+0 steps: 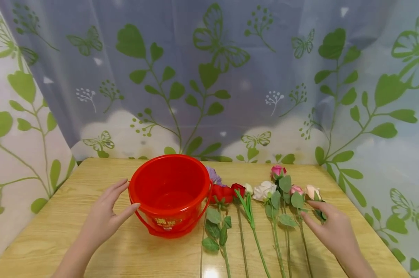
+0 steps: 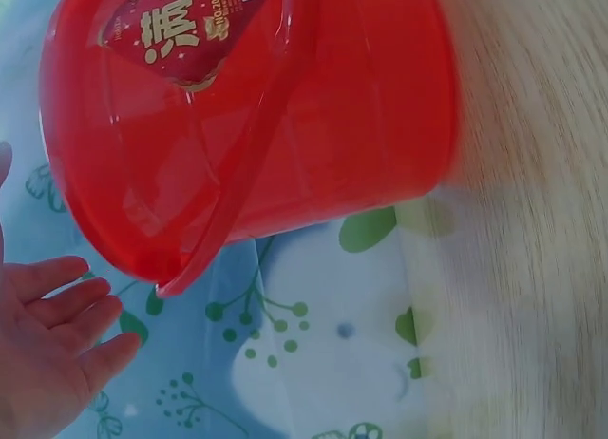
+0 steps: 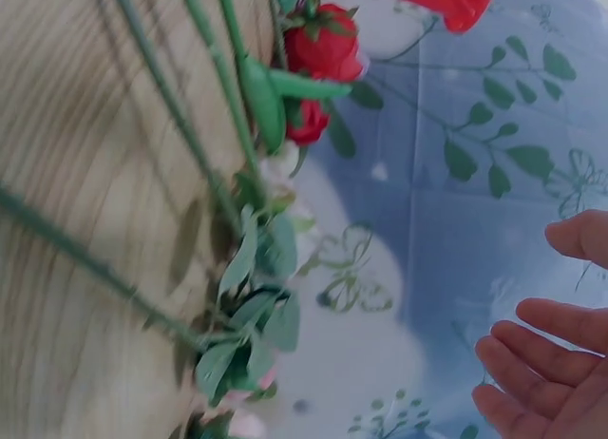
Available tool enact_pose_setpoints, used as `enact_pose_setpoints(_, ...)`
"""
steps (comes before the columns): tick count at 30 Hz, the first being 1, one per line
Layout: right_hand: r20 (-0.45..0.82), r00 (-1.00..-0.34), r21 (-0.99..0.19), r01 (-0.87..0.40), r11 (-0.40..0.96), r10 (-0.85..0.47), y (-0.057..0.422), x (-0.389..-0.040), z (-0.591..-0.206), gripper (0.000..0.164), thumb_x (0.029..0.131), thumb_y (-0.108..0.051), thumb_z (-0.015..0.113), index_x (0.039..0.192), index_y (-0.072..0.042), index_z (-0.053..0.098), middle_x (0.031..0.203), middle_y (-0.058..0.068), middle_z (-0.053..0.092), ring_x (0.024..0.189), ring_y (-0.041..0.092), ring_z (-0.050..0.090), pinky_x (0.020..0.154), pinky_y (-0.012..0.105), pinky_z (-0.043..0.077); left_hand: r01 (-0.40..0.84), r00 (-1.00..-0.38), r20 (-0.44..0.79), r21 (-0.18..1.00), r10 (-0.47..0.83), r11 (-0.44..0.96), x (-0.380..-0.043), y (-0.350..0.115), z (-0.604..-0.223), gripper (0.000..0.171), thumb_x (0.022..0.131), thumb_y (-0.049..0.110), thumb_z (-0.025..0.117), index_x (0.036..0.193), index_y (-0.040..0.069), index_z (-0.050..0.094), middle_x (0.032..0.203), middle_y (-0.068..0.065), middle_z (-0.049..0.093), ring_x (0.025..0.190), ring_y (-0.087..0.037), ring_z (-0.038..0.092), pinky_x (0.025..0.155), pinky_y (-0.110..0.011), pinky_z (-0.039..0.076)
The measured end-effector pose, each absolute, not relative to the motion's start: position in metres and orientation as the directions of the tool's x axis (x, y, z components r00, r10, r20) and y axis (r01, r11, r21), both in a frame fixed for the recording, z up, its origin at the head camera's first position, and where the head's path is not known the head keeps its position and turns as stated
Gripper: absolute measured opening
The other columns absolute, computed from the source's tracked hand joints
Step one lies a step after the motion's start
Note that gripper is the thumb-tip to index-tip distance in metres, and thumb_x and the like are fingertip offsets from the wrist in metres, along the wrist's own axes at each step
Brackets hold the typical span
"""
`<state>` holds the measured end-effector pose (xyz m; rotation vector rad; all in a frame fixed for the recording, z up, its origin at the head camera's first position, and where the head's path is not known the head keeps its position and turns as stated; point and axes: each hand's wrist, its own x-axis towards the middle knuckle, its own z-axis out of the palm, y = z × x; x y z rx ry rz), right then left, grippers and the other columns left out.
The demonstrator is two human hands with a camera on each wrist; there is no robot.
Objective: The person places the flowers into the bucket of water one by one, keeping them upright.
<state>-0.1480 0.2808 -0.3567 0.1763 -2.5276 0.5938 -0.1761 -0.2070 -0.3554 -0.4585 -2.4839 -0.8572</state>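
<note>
The head view is fairly bright, with white glare on the bench [image 1: 154, 255] at the frame's lower edge and soft highlights on the red bucket [image 1: 169, 189]. The 2 wrist views look dimmer and hazy, their detail softly blurred; in the right one, stems [image 3: 90, 265] cast faint shadows.

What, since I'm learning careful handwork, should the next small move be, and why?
Probably pinch the pale peach, rounded rose with the right grip: it holds nothing and is right by that flower, while the round red plastic bucket stands upright with nothing visible inside.
</note>
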Motion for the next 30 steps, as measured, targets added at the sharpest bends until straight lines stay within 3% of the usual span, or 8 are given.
enact_pose_setpoints(9, 0.394, -0.917, -0.421, -0.127, 0.898, 0.055, 0.305, -0.152, -0.359, 0.040, 0.081, -0.030, 0.063, 0.101, 0.004, 0.062, 0.094, 0.023, 0.062, 0.084, 0.041, 0.057, 0.066, 0.051, 0.047, 0.450, -0.847, 0.504, 0.506, 0.171, 0.736, -0.181, -0.201, -0.358, 0.062, 0.076, 0.029, 0.070, 0.120, -0.008, 0.048, 0.127, -0.021, 0.043, 0.115, -0.040, 0.038, 0.085, -0.059, 0.036)
enact_pose_setpoints(19, 0.277, -0.959, -0.430, -0.066, 0.901, 0.062, 0.343, -0.164, -0.373, 0.046, 0.083, -0.033, 0.060, 0.100, 0.010, 0.059, 0.094, 0.026, 0.061, 0.082, 0.039, 0.059, 0.063, 0.043, 0.051, 0.411, -0.874, 0.457, 0.510, 0.167, 0.755, -0.184, -0.200, -0.359, 0.062, 0.076, 0.034, 0.068, 0.119, -0.008, 0.049, 0.128, -0.019, 0.043, 0.115, -0.038, 0.038, 0.085, -0.057, 0.037)
enact_pose_setpoints(30, 0.034, -0.999, -0.454, 0.019, 0.891, 0.039, 0.374, -0.178, -0.391, 0.047, 0.084, -0.032, 0.059, 0.098, 0.014, 0.058, 0.085, 0.020, 0.063, 0.078, 0.033, 0.059, 0.061, 0.039, 0.050, 0.424, -0.859, 0.489, 0.510, 0.153, 0.749, -0.184, -0.197, -0.359, 0.061, 0.075, 0.031, 0.070, 0.117, -0.008, 0.051, 0.126, -0.020, 0.044, 0.114, -0.039, 0.039, 0.085, -0.058, 0.037)
